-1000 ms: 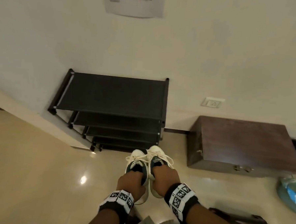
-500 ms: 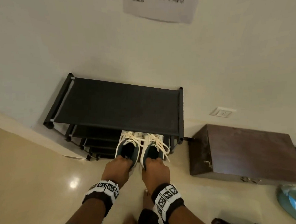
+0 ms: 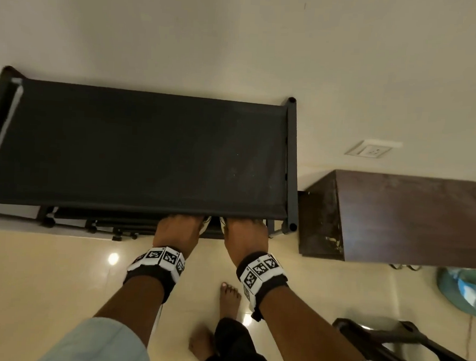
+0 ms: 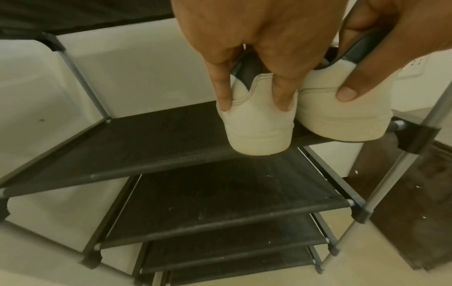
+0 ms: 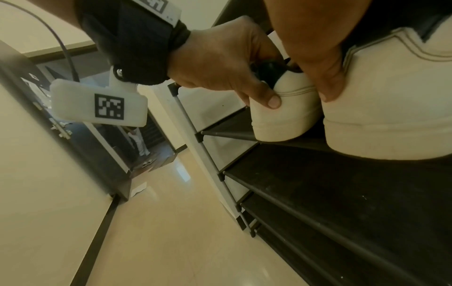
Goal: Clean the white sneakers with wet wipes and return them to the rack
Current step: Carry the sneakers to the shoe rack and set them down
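White leather heels face the camera at centre frame: the left hand (image 4: 247, 38) grips the left sneaker (image 4: 259, 123), the right hand (image 4: 391, 38) the right sneaker (image 4: 342, 110). Both rest on the rack (image 4: 151, 147)'s second shelf, toes pointing inward, away from the hands, so each need only let go

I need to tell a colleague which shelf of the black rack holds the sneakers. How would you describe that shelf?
Find the black shoe rack against the wall, left of the brown wooden box. The shelf is the one directly under the top tier. It alone carries the two white sneakers, near its right end.
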`<state>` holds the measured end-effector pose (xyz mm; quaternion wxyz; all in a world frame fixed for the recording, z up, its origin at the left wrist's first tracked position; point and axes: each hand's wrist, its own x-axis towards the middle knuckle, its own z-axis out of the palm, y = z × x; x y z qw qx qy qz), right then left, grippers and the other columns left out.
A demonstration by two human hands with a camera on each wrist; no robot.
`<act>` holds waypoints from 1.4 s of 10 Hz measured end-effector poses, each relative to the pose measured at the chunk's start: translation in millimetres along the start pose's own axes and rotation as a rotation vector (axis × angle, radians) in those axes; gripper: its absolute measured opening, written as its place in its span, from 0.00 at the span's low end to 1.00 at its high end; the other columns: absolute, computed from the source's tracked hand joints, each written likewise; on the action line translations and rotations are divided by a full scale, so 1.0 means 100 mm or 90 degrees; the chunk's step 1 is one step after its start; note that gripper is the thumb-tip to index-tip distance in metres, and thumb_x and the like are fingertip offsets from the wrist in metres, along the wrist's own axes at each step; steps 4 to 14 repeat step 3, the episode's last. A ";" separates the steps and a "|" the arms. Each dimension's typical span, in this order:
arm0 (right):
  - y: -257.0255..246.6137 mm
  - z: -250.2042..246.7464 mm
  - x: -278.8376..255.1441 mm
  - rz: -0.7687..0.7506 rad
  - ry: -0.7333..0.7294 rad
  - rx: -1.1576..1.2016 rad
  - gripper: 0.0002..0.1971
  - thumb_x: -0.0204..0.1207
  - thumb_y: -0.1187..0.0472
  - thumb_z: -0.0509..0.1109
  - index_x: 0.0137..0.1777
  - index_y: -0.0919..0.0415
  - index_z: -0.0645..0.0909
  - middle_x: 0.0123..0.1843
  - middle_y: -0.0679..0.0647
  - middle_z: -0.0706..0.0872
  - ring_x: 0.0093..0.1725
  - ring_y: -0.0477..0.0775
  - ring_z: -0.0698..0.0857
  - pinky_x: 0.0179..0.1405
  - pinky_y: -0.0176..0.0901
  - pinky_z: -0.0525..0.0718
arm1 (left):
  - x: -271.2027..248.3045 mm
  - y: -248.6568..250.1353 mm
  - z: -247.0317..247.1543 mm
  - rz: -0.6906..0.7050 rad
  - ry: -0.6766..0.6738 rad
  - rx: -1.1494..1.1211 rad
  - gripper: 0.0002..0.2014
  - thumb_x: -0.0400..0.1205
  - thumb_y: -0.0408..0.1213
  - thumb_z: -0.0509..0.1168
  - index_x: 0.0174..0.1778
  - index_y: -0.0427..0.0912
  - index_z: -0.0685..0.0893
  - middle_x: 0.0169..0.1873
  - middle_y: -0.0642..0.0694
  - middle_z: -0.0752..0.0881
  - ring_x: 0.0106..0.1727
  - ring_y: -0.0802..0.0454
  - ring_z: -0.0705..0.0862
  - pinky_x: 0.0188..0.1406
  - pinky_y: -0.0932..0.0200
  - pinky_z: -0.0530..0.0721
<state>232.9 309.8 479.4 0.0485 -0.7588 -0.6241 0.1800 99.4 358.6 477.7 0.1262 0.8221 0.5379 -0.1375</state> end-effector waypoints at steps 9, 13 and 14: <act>-0.04 -0.04 -0.35 0.012 0.049 0.048 0.29 0.65 0.62 0.75 0.68 0.58 0.76 0.67 0.58 0.79 0.69 0.62 0.76 0.68 0.57 0.77 | -0.50 0.28 -0.01 -0.052 0.093 -0.120 0.34 0.75 0.36 0.69 0.78 0.48 0.65 0.77 0.41 0.65 0.78 0.39 0.64 0.76 0.42 0.67; -0.04 -0.04 -0.35 0.012 0.049 0.048 0.29 0.65 0.62 0.75 0.68 0.58 0.76 0.67 0.58 0.79 0.69 0.62 0.76 0.68 0.57 0.77 | -0.50 0.28 -0.01 -0.052 0.093 -0.120 0.34 0.75 0.36 0.69 0.78 0.48 0.65 0.77 0.41 0.65 0.78 0.39 0.64 0.76 0.42 0.67; -0.04 -0.04 -0.35 0.012 0.049 0.048 0.29 0.65 0.62 0.75 0.68 0.58 0.76 0.67 0.58 0.79 0.69 0.62 0.76 0.68 0.57 0.77 | -0.50 0.28 -0.01 -0.052 0.093 -0.120 0.34 0.75 0.36 0.69 0.78 0.48 0.65 0.77 0.41 0.65 0.78 0.39 0.64 0.76 0.42 0.67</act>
